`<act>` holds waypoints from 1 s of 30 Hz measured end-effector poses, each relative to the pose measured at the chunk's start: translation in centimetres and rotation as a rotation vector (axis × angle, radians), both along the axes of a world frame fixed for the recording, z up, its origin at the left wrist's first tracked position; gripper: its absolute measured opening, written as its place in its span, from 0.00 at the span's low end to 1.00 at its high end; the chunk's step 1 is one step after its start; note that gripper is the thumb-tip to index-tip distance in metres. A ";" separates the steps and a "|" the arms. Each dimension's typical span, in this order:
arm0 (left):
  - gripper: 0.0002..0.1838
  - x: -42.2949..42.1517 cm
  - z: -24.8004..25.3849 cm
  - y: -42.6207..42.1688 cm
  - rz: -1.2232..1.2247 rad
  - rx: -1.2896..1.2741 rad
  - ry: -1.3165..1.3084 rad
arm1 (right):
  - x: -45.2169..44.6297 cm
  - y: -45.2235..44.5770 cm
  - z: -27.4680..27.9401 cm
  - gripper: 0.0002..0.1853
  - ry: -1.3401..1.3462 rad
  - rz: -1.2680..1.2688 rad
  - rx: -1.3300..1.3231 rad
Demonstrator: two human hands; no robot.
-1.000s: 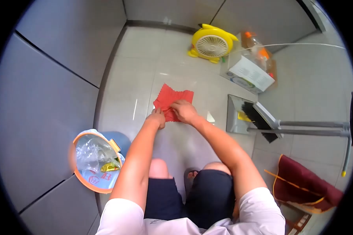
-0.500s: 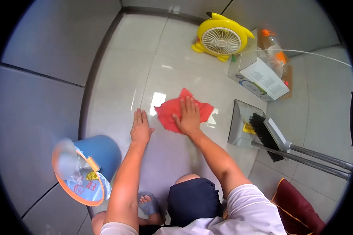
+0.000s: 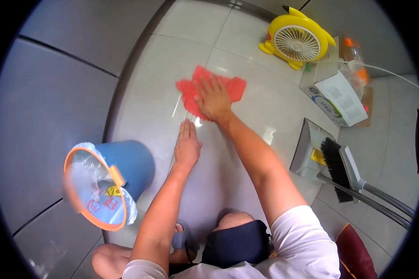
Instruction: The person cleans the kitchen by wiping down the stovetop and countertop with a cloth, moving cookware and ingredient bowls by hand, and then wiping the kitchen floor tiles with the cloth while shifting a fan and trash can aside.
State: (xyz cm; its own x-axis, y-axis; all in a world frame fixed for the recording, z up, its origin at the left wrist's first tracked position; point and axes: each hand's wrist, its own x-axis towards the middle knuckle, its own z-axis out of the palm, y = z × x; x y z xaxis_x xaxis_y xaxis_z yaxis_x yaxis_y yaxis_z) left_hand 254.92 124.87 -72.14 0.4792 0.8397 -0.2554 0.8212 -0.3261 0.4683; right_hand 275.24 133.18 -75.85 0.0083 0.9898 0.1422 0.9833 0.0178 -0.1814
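A red cloth (image 3: 235, 89) with a zigzag edge lies spread on the tiled floor (image 3: 149, 69). My right hand (image 3: 214, 100) presses flat on the cloth, fingers stretched out and slightly blurred. Just below the cloth, my left hand (image 3: 188, 145) rests flat on the bare tiles with its fingers extended and holds nothing.
A blue bin (image 3: 132, 162) with an orange rim and plastic bags stands at left. At the upper right are a yellow fan (image 3: 297, 42) and a box (image 3: 340, 97) of bottles. A dustpan (image 3: 306, 146), a brush (image 3: 337, 169) and maroon fabric (image 3: 354, 251) are on the right.
My hands first bunched the cloth; it then spread out under my right palm. Since then, my right hand and the cloth have slid forward. My left hand has left the cloth for the floor.
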 end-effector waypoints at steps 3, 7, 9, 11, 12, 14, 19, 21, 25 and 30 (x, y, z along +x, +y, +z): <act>0.38 -1.9 0.2 -2.5 0.059 -0.051 -0.041 | -3.9 -6.4 0.7 0.34 0.048 0.119 0.001; 0.33 -4.9 -0.6 -4.9 0.096 -0.037 -0.070 | -6.0 -14.6 2.4 0.34 0.075 0.197 -0.066; 0.31 -7.6 -0.3 -6.3 0.118 -0.020 -0.136 | -7.3 -15.9 3.3 0.32 0.140 0.203 -0.110; 0.27 -10.4 0.3 -8.3 0.167 -0.038 -0.235 | -8.6 -15.0 3.7 0.30 0.225 0.186 -0.076; 0.20 -11.8 0.2 -9.7 0.224 0.042 -0.321 | -10.0 -14.4 4.0 0.29 0.269 0.169 -0.067; 0.15 -15.2 0.0 -12.0 0.343 -0.008 -0.326 | -13.3 -12.4 4.3 0.26 0.437 0.213 0.015; 0.14 -24.7 -3.3 -16.8 0.829 -0.083 -0.318 | -20.8 -7.9 5.7 0.25 0.847 0.328 0.045; 0.17 -27.4 -2.6 -15.7 1.090 -0.074 -0.631 | -22.9 -6.7 6.2 0.24 1.103 0.304 -0.028; 0.24 -27.2 0.6 -11.8 1.280 0.002 -1.378 | -24.3 -6.6 6.4 0.23 1.241 0.230 -0.072; 0.27 -23.7 3.4 -10.7 1.163 0.203 -1.308 | -21.5 -6.2 1.4 0.21 1.521 -0.011 0.082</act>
State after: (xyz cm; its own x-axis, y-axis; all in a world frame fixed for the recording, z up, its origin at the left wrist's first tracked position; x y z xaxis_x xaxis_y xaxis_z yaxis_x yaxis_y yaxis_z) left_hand 231.24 114.18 -68.75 -0.5501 0.8307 -0.0863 -0.1973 -0.0289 0.9799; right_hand 253.76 126.98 -74.45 0.1996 0.9788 0.0452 -0.1300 0.0722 -0.9889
